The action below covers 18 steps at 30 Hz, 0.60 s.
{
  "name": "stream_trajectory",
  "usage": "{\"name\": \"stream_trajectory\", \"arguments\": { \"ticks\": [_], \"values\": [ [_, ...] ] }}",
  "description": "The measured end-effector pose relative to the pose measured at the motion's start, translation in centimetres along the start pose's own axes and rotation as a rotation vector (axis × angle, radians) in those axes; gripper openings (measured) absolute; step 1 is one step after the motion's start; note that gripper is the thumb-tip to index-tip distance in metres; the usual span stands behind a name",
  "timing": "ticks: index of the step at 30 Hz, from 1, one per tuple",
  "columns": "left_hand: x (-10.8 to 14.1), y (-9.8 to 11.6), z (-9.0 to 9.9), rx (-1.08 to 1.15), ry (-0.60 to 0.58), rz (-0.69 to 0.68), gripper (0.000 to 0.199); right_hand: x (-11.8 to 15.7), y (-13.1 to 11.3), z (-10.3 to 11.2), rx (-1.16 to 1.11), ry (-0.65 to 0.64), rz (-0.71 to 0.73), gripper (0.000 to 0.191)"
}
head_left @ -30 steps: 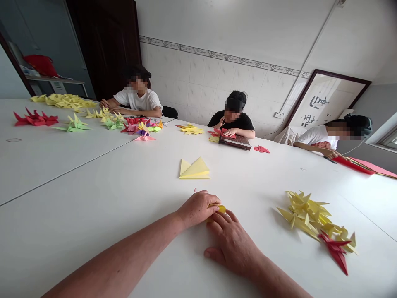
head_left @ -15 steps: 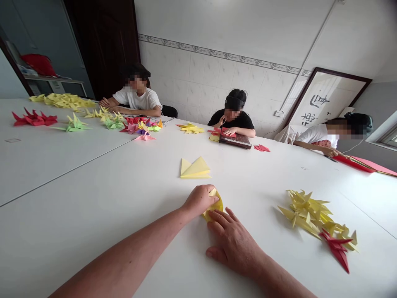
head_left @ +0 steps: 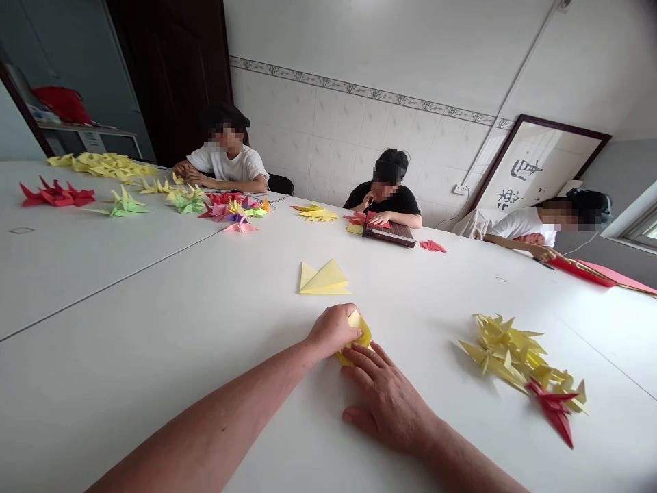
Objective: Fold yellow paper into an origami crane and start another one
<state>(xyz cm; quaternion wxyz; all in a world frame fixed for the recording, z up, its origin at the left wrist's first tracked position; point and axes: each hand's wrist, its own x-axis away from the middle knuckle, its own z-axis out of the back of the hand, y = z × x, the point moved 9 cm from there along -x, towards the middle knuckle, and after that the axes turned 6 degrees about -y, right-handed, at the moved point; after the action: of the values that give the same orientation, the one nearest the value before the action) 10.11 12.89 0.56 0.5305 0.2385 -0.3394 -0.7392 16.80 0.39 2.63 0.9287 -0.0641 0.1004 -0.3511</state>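
My left hand (head_left: 336,331) is closed on a folded piece of yellow paper (head_left: 358,320), with the thumb lying across its face. From the near side, my right hand (head_left: 382,390) reaches in with its fingers stretched out flat, and the fingertips rest on the paper's lower part. Both hands cover much of this sheet, so its full shape is hidden. Just beyond them, a second folded yellow paper (head_left: 324,277) lies on the white table (head_left: 215,329), touched by neither hand.
Yellow paper cranes (head_left: 508,349) and a red paper crane (head_left: 554,409) lie at right. Colourful cranes (head_left: 236,209) and a yellow pile (head_left: 105,166) are at far left. Three people sit across the table; the middle one's hand rests on red paper over a paper cutter (head_left: 390,233).
My hands and the yellow paper stay in nearly the same pose, with only a slight shift. The person at left has drawn their hands closer together.
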Motion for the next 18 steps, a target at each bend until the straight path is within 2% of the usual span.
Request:
{"name": "stream_trajectory", "arguments": {
  "ticks": [3, 6, 8, 11, 15, 18],
  "values": [
    [0.0, 0.0, -0.1, 0.008, -0.026, -0.008, 0.018, 0.5, 0.9, 1.3, 0.013, 0.215, -0.045, 0.034],
    [0.0, -0.1, -0.1, 0.009, -0.036, -0.002, 0.022, 1.5, 3.5, 2.2, -0.014, 0.419, -0.246, 0.025],
    [0.1, -0.2, 0.0, 0.007, -0.027, 0.008, 0.030, 1.9, 5.1, 2.1, -0.039, 0.462, -0.376, 0.024],
    [0.1, -0.3, 0.2, 0.012, -0.015, 0.012, 0.040, 1.7, 5.3, 1.8, -0.038, 0.428, -0.396, 0.027],
    [0.0, -0.4, 0.4, 0.032, -0.015, -0.003, 0.053, 0.3, 2.6, 1.4, 0.055, 0.266, -0.210, 0.035],
    [-0.1, -0.5, 0.7, 0.049, -0.041, -0.029, 0.060, -0.4, 1.0, 0.9, 0.059, 0.121, -0.129, 0.031]
  ]
}}
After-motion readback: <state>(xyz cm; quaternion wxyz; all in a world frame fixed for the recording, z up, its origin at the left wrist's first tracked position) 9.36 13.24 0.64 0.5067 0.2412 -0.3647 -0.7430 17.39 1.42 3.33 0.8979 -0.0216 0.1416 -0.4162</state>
